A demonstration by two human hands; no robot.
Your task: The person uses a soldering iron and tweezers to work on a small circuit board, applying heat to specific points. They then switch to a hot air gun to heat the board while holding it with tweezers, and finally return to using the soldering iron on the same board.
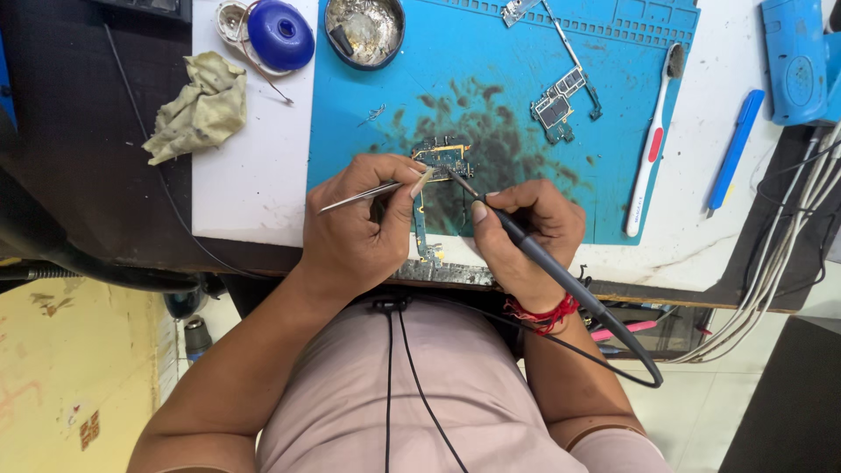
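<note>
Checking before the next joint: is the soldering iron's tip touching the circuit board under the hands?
Cannot tell. In the head view the soldering iron in the right hand points its tip at the circuit board, but the overhead angle hides any gap.

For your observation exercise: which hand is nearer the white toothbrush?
Right. The right hand is left of the toothbrush; the left hand is farther left.

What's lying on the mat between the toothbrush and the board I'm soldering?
In the head view, a second, detached circuit board lies between the toothbrush and the worked board, on the stained blue mat.
</note>
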